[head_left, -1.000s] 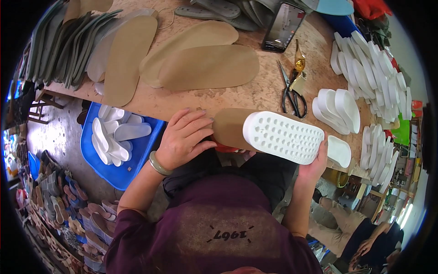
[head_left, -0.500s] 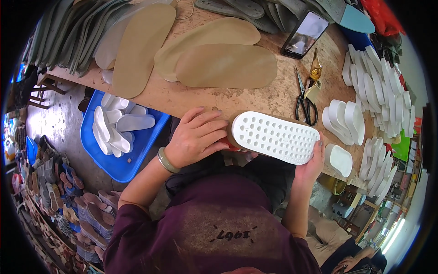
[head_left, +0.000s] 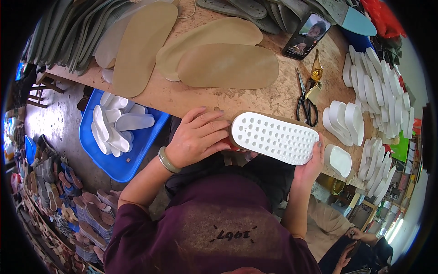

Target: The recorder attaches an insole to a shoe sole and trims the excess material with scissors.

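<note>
Right hand (head_left: 312, 160): fingers closed on one end of the white sole (head_left: 276, 138), which extends leftward from it, dimpled face up. Left hand (head_left: 195, 139): fingers loosely spread, at the sole's other end; contact cannot be told. Step, as judged: positioning the sole; the next move calls for a steady right grip and left-hand support. Beyond the hands: scissors (head_left: 305, 94), tan insole (head_left: 230, 66).
</note>
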